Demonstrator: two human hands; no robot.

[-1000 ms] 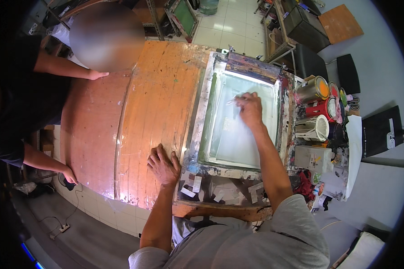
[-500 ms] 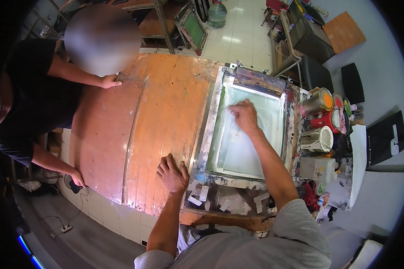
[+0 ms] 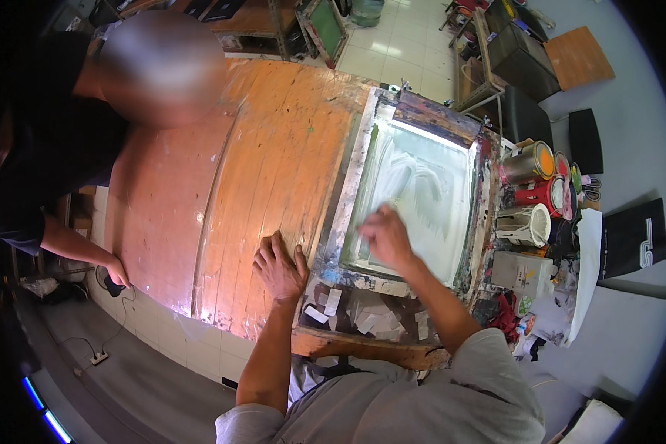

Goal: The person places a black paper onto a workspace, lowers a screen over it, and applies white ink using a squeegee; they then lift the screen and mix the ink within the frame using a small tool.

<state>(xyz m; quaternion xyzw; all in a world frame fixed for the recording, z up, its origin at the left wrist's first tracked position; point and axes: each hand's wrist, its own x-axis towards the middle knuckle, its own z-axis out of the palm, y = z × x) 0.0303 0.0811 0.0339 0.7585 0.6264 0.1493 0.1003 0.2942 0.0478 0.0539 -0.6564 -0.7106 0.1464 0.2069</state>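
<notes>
My left hand [image 3: 280, 268] lies palm down on the orange wooden tabletop [image 3: 263, 177], its fingers apart. Beside it on the right, a screen printing frame [image 3: 356, 177] lies flat, hinge-clamped along a dark, paint-stained bar [image 3: 435, 122] at its far end. Curved white smears streak its pale mesh [image 3: 425, 211]. My right hand [image 3: 385, 237] is over the near left part of the mesh with its fingers curled together. Whatever they pinch, if anything, is too small and blurred to name.
Open paint cans [image 3: 533, 164] and a white-smeared tub [image 3: 529, 224] crowd the table's right side. Pale tape strips [image 3: 333, 301] stick to the near edge. At the left, a co-worker in dark clothes leans over the table, a hand [image 3: 117, 272] at its edge.
My right hand has moved nearer to me across the mesh, where white streaks now show more strongly. My left hand stays on the tabletop. The co-worker's far hand is no longer visible.
</notes>
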